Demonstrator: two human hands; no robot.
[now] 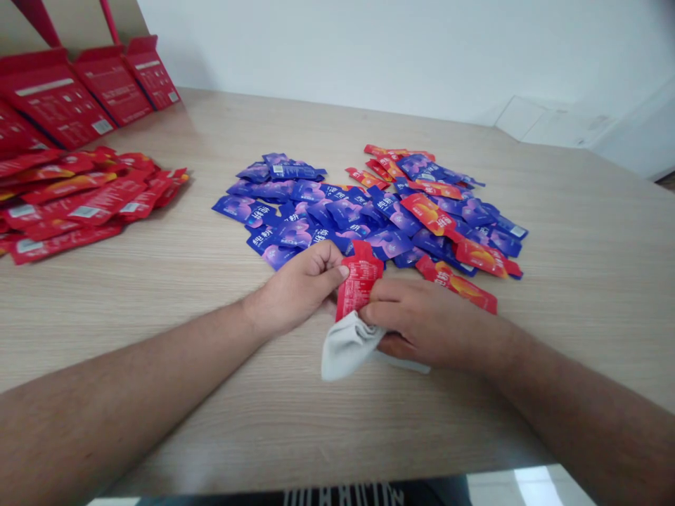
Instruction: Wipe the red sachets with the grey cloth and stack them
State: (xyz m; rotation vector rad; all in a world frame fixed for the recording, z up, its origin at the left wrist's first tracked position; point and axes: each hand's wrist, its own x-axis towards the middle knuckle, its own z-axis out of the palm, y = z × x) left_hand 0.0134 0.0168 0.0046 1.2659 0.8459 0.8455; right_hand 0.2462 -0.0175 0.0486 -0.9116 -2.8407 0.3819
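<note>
Between my two hands is a red sachet, its printed back turned up toward me. My left hand pinches its left edge with the thumb on top. A pale grey cloth is bunched in the fingers of my right hand, which presses against the sachet's lower right side. Just beyond my hands lies a loose pile of purple-blue sachets. Red sachets with an orange picture lie among and over its right part, one of them close by my right hand.
A heap of red sachets lies on the left of the wooden table. Behind it stand several red boxes with raised flaps. A white wall runs along the table's far edge.
</note>
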